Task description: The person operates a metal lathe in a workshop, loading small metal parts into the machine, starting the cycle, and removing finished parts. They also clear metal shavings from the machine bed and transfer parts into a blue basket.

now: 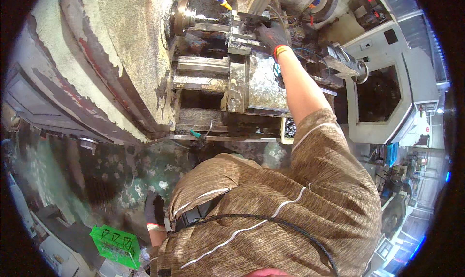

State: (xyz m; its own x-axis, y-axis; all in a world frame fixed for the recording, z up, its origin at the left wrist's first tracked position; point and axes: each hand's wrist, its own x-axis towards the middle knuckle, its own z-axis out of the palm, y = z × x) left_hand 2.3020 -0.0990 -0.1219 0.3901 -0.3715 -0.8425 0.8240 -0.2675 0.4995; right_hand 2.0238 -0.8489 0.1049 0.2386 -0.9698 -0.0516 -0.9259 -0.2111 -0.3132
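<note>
My right hand (272,36), in a dark glove with a red and yellow cuff, reaches over the carriage of a lathe. It rests at or just beside the metal tool block (241,42); its fingertips blend into dark, oily parts, so its grip is unclear. To its left, the spindle chuck (182,18) faces the carriage, with a slim bright metal part (207,17) projecting from it. A blue coolant hose with an orange nozzle (226,4) hangs above. My left hand (155,208), in a dark glove, hangs low by my hip, away from the machine; its fingers are unclear.
A worn, peeling machine housing (120,41) rises on the left. A cream bin of small metal parts (289,128) stands at the lathe's front edge. Behind me on the left is a green plastic basket (115,246). A white machine door (396,95) with a dark window stands right.
</note>
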